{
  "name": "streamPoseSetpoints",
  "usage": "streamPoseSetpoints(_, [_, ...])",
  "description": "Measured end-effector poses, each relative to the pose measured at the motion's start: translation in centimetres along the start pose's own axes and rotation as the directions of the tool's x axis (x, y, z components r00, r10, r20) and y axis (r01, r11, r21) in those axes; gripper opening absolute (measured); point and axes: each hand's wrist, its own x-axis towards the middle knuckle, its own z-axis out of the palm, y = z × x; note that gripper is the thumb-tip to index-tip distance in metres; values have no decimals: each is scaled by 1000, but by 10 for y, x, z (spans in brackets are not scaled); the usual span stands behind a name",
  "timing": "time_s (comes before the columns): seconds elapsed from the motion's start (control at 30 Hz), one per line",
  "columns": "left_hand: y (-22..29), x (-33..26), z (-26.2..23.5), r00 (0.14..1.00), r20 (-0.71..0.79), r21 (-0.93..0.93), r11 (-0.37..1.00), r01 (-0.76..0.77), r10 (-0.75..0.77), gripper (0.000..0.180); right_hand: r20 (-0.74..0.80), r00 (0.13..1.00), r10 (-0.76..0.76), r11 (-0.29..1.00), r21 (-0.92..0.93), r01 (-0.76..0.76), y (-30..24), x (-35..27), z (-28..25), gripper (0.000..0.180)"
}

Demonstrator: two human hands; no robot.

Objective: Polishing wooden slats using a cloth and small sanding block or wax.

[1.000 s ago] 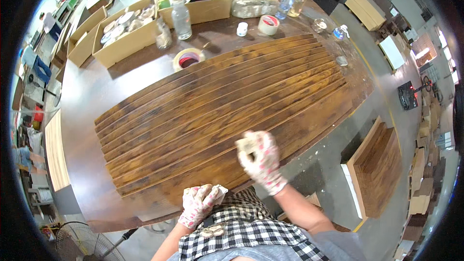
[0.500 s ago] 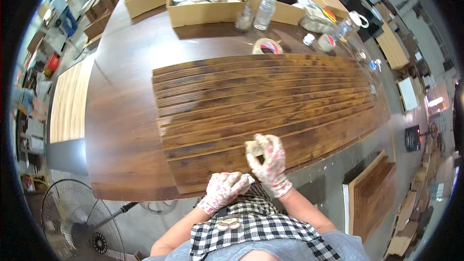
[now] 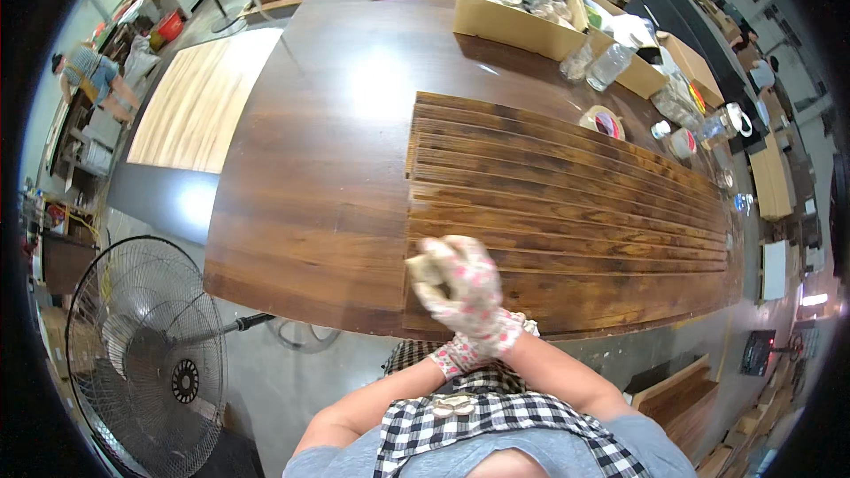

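Dark-stained slats (image 3: 567, 212), streaked brown and amber along the grain, lay side by side on the table (image 3: 328, 168), and a pale cloth (image 3: 427, 269) sat at their near left corner, clenched in the right hand (image 3: 465, 288). That hand wore a white glove with a pink flower print and crossed toward the person's left; the left hand (image 3: 460, 352), gloved alike, lay just beneath it at the wrist, mostly covered, so I could not tell whether it was closed or slack. Beyond the cloth the slats ran away to the right, ridged and glossy. Left of the grip the table top was smooth dark wood with a bright sheen. Far beyond it, along the back edge, stood cardboard boxes (image 3: 509, 22) of round tins, two clear bottles (image 3: 609, 66), a tape roll (image 3: 602, 121) and a small white jar (image 3: 682, 143). Well to the left and below table level stood a wire-caged fan (image 3: 146, 358), and farther off lay a pale wooden panel (image 3: 199, 102). Nothing stood between the cloth and the slats.
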Motion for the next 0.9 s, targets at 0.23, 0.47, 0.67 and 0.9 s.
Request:
streamPoseSetpoints(0.23, [132, 63, -42, 786, 404, 799, 599, -54, -468, 46, 104, 994, 40, 998, -43, -36, 12, -2, -4, 51])
streamPoseSetpoints(0.47, [83, 33, -20, 985, -81, 385, 906, 174, -155, 39, 26, 988, 151, 969, -201, -142, 23, -17, -27, 49])
streamPoseSetpoints(0.67, [86, 48, -20, 985, 124, 306, 949, 78, -121, 10, 114, 991, 68, 996, -60, -62, 10, -3, 3, 44])
streamPoseSetpoints(0.9, [147, 57, -49, 966, 109, 841, 497, -215, 234, 27, -164, 927, 338, 818, -437, -375, 70, -73, -100, 42])
